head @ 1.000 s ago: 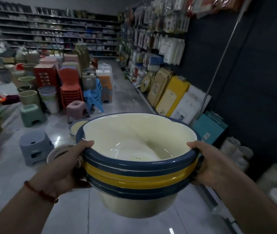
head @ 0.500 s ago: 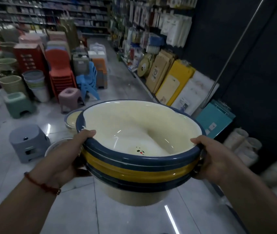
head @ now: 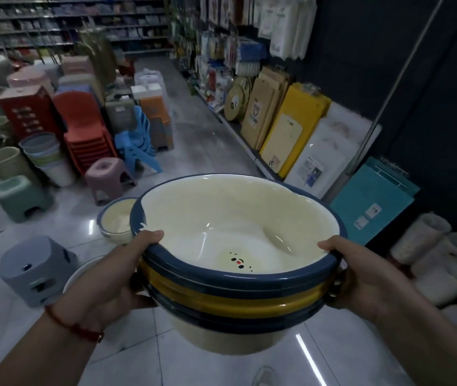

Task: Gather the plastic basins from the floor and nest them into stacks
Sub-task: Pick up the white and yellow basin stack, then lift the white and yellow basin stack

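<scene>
A nested stack of cream basins [head: 238,296] with dark blue and yellow rims hangs in the air in front of me. My left hand [head: 110,280] grips its left rim, thumb over the top edge. My right hand [head: 361,277] grips the right rim the same way. The top basin is hollow and shows a small printed face at its bottom. On the floor behind the stack sits another cream basin with a blue rim [head: 116,221]. A white basin [head: 79,271] lies partly hidden under my left hand.
A grey stool [head: 35,268] stands at the left, with green [head: 19,196] and pink [head: 110,176] stools, stacked chairs and bins beyond. Cutting boards [head: 291,126] lean along the right shelf. White rolls [head: 439,254] stand at the right. The tiled aisle [head: 199,140] runs ahead.
The view has tilted down and moved forward a little. The stack stays held in both hands and now tips so its printed bottom shows more.
</scene>
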Demonstrator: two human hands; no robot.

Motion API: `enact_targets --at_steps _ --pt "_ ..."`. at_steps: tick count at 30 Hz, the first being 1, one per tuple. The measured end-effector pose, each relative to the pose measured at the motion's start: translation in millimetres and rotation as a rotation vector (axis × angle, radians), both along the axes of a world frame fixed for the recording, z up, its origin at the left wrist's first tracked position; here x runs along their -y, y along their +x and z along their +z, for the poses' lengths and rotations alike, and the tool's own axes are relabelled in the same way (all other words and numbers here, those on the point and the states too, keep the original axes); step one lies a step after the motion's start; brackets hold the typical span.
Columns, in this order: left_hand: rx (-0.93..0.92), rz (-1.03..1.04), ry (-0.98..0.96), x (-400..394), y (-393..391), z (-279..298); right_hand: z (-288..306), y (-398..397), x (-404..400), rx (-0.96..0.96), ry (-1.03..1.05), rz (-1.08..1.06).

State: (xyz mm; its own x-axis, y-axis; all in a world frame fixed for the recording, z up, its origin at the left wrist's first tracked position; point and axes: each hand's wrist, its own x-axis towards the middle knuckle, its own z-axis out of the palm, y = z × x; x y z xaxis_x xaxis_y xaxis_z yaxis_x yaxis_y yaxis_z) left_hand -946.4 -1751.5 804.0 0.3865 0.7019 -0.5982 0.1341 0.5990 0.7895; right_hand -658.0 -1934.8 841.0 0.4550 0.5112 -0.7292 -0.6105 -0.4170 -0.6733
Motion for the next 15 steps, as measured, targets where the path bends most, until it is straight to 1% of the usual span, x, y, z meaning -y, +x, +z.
enact_targets --at_steps 7,12,15 --pt "-0.04 0.105 -0.033 -70.8 99.9 3.1 13.5 95.0 -66.8 0.01 -0.009 -0.003" --pt "-0.006 0.017 0.003 -101.2 135.3 11.3 21.1 137.2 -114.6 0.006 -0.01 0.002" --pt "-0.012 0.041 0.014 -129.1 152.9 13.2 22.8 155.8 -145.8 -0.003 -0.016 0.003"
